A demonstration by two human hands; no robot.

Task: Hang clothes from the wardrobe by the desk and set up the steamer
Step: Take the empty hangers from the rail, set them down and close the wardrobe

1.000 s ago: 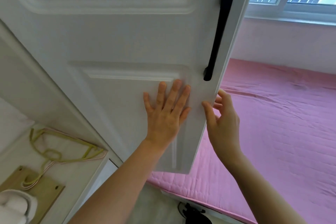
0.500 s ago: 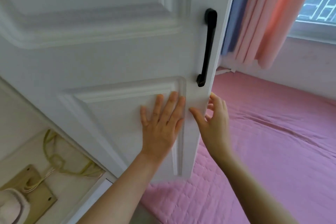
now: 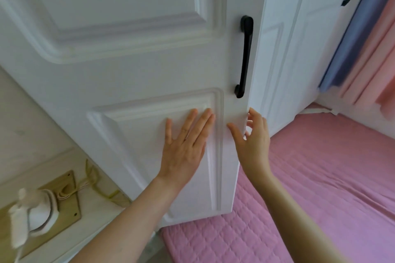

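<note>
Presses left hand (image 3: 183,147) flat, fingers (image 3: 203,120) straight, on wardrobe door (image 3: 128,53); grips door edge with right hand (image 3: 254,141), fingertips (image 3: 254,113) partly hidden. Lower left: white appliance (image 3: 37,218), blurred, cut off.

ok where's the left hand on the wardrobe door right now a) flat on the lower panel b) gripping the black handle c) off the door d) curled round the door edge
a: the left hand lies flat, fingers straight, on the lower panel of the wardrobe door, below the black handle.
</note>
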